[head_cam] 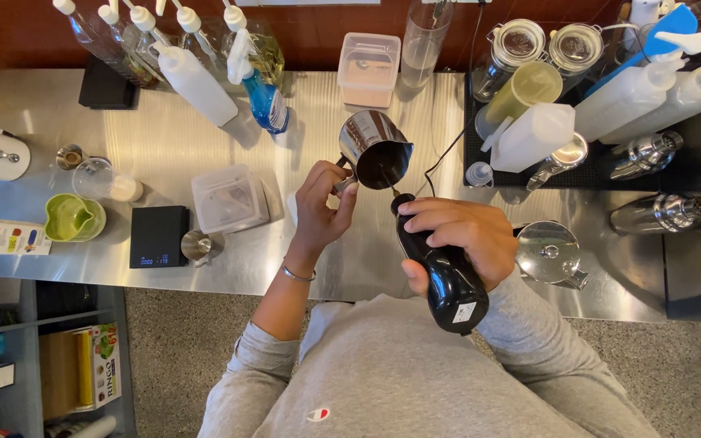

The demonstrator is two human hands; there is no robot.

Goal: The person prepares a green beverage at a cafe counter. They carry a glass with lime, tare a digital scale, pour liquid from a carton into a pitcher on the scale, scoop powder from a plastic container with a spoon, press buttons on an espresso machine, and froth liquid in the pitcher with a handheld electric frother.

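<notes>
Over the steel surface (204, 138), a hand frother meets a small pitcher.

Near the middle of the surface, the right hand (460, 235) has its fingers clenched around the black handheld frother (440, 272), whose thin shaft dips into the steel pitcher (375, 150); the left hand (322, 203) grips the pitcher's handle. Just left of the pitcher sits a clear lidded tub (229, 199). To froth cleanly, I judge the tip should stay submerged and the pitcher steady.

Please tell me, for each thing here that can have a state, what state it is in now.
Shiny steel milk pitcher: upright, held by left hand.
Black handheld electric frother: gripped by right hand, tip inside pitcher.
Small black digital scale: display lit.
Clear square plastic container: lid on.
Green cup: holds green liquid.
</notes>
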